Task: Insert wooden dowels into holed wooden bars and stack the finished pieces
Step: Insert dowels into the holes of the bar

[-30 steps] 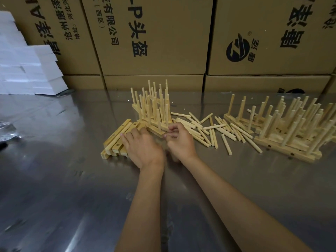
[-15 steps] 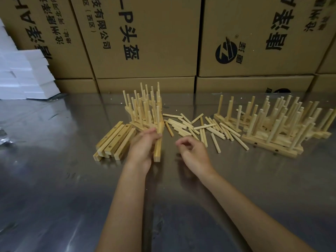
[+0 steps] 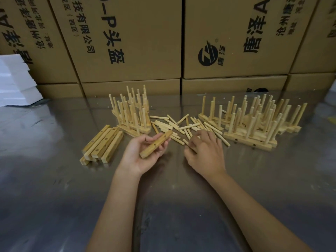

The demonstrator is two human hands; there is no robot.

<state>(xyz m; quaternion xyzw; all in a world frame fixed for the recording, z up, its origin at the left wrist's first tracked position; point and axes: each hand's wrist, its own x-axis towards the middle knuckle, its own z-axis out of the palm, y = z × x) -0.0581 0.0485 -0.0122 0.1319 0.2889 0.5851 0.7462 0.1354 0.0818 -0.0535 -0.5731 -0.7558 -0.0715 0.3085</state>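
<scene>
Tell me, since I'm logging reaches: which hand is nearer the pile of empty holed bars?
Left. The left hand, gripping one bar, is just right of the pile of empty bars; the right hand is farther right.

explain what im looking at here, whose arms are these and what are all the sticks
No machine here: a person wears a camera on the head, looking down at their own arms over a shiny metal table. The left hand holds a wooden bar with holes in it. The right hand reaches, palm down, into a heap of loose dowels; whether it has one is hidden. Spare bars lie at the left. Two clusters of finished pieces, bars with dowels standing up, sit behind and at the right. Cardboard boxes line the back.
</scene>
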